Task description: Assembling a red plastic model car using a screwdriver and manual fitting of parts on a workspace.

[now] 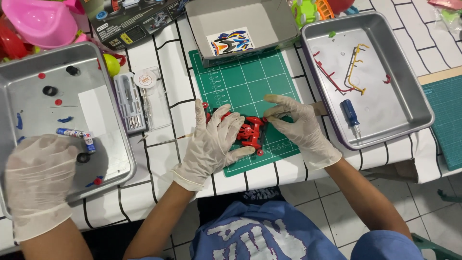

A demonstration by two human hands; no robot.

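Red toy car chassis (250,132) pinned flat on green cutting mat (245,91) at worktop's near edge; left hand (214,142) spread over it for steadiness; right hand (301,127) in closed pinch grip at its end; co-worker's gloved hand (38,183) over left tray (29,101).
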